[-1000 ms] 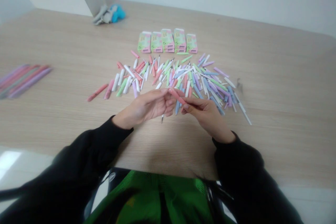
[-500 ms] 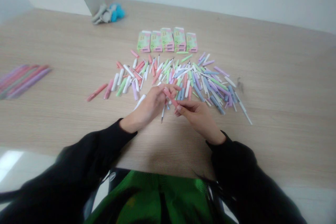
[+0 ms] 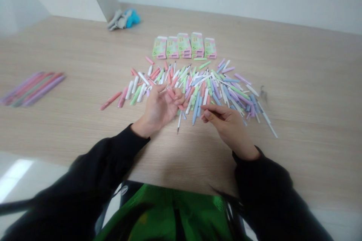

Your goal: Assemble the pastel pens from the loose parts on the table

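In my left hand, palm turned up, a pink pen lies under the curled fingers. My right hand is off to the right with thumb and forefinger pinched together; whatever is between them, if anything, is hidden. Just beyond both hands spreads a heap of loose pen parts: pink, green, blue, purple and white barrels, caps and thin refills. A blue pen barrel lies between the hands. Near my left fingers, a white refill with a dark tip points toward me.
Several small green-and-pink boxes stand in a row behind the heap. To the far left lies a row of pens in mixed colours. A white box and a grey and blue cloth-like bundle sit at the back left.
My hands have come apart: the right let go of the pink pen and moved right. The left has turned palm up with the pen. The camera view has shifted slightly.
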Tool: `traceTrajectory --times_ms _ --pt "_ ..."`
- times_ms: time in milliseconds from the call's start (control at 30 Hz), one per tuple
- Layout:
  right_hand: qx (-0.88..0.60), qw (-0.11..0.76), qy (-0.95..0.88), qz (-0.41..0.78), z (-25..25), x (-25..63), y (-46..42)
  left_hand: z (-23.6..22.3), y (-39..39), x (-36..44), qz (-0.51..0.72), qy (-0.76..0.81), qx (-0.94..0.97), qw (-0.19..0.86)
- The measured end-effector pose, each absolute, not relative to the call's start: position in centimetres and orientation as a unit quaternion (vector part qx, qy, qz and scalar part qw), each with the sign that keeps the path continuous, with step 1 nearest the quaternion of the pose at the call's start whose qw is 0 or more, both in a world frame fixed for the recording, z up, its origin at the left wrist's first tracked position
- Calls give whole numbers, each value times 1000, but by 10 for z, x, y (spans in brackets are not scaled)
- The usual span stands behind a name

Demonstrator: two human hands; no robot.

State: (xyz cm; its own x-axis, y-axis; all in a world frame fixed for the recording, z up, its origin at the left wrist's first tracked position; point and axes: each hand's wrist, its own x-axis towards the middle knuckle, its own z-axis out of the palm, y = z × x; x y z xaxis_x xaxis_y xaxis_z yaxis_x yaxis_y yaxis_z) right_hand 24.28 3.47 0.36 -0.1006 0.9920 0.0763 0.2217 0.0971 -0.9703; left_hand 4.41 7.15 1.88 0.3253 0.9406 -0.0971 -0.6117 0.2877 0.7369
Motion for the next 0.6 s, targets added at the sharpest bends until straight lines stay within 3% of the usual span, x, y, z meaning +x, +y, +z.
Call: traceTrajectory --times_ms 600 --pt "-519 438 -610 408 6 245 34 6 83 40 569 275 212 745"
